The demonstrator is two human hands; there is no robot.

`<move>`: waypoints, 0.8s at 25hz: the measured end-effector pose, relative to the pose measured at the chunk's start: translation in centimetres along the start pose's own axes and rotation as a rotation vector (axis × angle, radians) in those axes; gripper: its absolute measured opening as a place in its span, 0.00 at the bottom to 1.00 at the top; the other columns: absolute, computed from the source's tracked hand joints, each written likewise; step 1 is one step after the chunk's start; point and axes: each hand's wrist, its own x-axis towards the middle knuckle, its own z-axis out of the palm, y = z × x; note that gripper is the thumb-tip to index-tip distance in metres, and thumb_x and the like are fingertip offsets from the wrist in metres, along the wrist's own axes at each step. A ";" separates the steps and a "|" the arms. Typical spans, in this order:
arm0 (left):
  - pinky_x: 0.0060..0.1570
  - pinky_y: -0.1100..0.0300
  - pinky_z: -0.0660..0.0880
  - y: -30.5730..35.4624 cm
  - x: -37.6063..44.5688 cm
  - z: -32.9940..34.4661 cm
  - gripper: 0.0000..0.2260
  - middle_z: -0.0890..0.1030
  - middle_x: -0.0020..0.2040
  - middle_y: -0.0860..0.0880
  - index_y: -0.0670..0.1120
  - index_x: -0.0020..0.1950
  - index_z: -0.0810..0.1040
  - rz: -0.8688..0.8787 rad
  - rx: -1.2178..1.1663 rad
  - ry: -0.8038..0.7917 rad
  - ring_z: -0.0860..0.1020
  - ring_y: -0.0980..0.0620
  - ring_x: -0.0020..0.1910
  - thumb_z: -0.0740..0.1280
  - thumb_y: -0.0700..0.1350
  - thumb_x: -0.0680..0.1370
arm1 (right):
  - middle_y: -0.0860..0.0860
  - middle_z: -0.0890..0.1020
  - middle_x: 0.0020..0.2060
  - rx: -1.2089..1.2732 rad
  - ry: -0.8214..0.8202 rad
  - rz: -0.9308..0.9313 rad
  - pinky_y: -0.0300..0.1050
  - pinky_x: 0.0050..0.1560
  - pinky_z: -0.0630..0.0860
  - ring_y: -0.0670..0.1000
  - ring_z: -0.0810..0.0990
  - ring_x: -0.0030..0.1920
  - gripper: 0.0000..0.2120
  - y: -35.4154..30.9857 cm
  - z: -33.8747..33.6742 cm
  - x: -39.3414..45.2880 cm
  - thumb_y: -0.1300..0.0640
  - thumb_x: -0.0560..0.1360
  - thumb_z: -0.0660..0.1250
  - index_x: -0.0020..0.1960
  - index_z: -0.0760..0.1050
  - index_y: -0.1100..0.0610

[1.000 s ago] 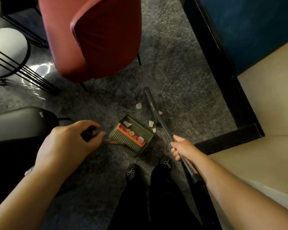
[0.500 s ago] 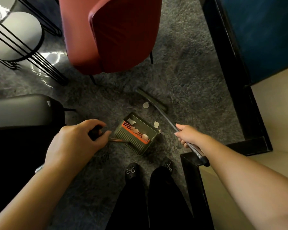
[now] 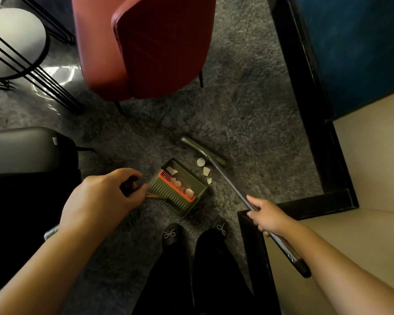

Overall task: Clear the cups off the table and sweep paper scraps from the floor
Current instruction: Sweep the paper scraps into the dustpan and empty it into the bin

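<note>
Sweeping step under way, left hand (image 3: 100,196) gripping dustpan (image 3: 180,187) handle, right hand (image 3: 267,215) wrapped round broom (image 3: 225,180) shaft; next, nudging loose scraps (image 3: 205,170) into pan mouth.

Broom head (image 3: 204,149): I have swung it from lengthwise to crosswise beyond the dustpan (image 3: 180,185) mouth. Paper scraps (image 3: 205,170): three gathered in a line beside the mouth, formerly scattered. My right hand (image 3: 266,215): drawn back along the handle, nearer my shoes.
</note>
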 end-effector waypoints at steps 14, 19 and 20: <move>0.34 0.56 0.78 0.6 2.6 0.2 0.15 0.81 0.34 0.56 0.64 0.50 0.77 0.285 0.219 -0.063 0.80 0.51 0.33 0.66 0.66 0.67 | 0.53 0.70 0.32 0.300 -0.061 0.135 0.39 0.23 0.65 0.46 0.65 0.24 0.29 -0.1 0.8 3.4 0.62 0.81 0.57 0.77 0.53 0.46; 0.35 0.55 0.79 0.1 3.3 0.2 0.14 0.80 0.35 0.56 0.64 0.49 0.78 0.303 0.204 -0.031 0.80 0.50 0.34 0.66 0.66 0.67 | 0.53 0.67 0.30 0.514 -0.139 0.153 0.36 0.19 0.61 0.44 0.62 0.20 0.29 -0.8 4.2 2.4 0.64 0.82 0.55 0.78 0.51 0.48; 0.34 0.56 0.78 0.1 3.2 0.3 0.13 0.80 0.34 0.56 0.63 0.49 0.78 0.321 0.198 -0.018 0.79 0.50 0.33 0.67 0.65 0.67 | 0.53 0.67 0.30 0.544 -0.163 0.154 0.35 0.19 0.61 0.44 0.62 0.20 0.29 -1.3 4.5 2.2 0.64 0.82 0.55 0.78 0.50 0.48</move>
